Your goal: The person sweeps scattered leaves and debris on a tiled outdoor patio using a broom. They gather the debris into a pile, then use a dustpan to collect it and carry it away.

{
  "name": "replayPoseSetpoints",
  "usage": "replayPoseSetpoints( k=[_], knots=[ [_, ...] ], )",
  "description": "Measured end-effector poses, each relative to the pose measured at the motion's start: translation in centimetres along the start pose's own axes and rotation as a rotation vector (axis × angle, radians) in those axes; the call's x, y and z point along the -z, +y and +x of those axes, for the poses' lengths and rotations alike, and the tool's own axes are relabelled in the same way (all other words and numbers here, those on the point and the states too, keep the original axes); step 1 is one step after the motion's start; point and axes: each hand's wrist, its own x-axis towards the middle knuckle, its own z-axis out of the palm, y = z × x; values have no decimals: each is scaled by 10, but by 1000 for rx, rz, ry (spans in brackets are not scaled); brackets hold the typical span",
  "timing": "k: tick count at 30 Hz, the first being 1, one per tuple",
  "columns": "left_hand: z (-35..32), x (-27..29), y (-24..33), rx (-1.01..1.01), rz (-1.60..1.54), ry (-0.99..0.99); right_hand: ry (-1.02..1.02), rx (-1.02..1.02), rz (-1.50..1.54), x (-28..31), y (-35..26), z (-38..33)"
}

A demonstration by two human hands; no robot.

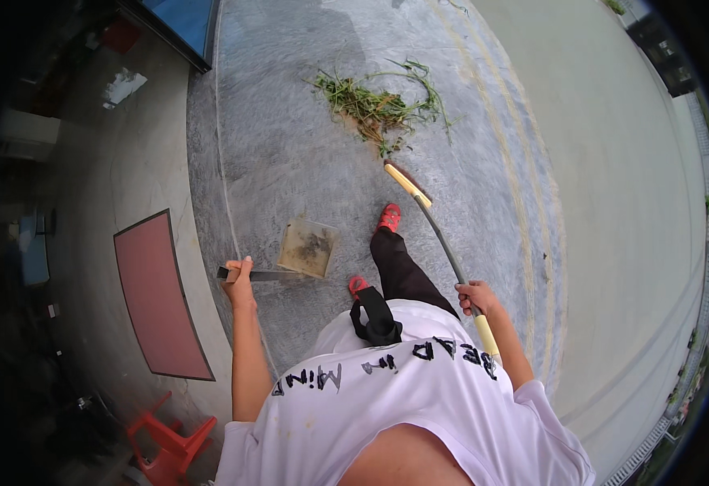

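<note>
My left hand (239, 279) is closed around the dark handle of a long-handled dustpan (296, 253), whose pan is yellowish and see-through with dark dirt inside. In my right hand (476, 297) is the grey shaft of a broom (442, 231); a pale yellow grip shows behind the hand. The broom's yellow head (405, 183) is down at the ground ahead of my foot, its bristles on the far right side. Just beyond the head lies a loose heap of pulled green weeds (380, 109) with some brownish soil among the stems.
A red-and-black mat (160, 296) lies on the floor to the left, with a red plastic stool (168, 444) at lower left. A blue panel with a dark frame (180, 28) stands at the upper left. Yellow lines (504, 154) run along the paving on the right.
</note>
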Motion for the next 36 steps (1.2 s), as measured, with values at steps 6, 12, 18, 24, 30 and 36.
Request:
replayPoseSetpoints(
  k=[6,12,18,24,30,36],
  knots=[
    [133,-101,43,-43,162,-114,41,100,54,-12,-148,98],
    [254,-202,83,-80,266,-240,126,215,91,14,-312,184],
    [369,-296,77,-121,352,-364,384,252,-90,49,-444,293],
    [482,-383,48,-166,374,-455,551,120,-138,14,-529,403],
    [534,-451,42,-188,408,-552,575,-61,-627,-67,-518,472],
    [564,-481,22,-181,397,-663,628,1,-1026,-136,-458,432]
  ],
)
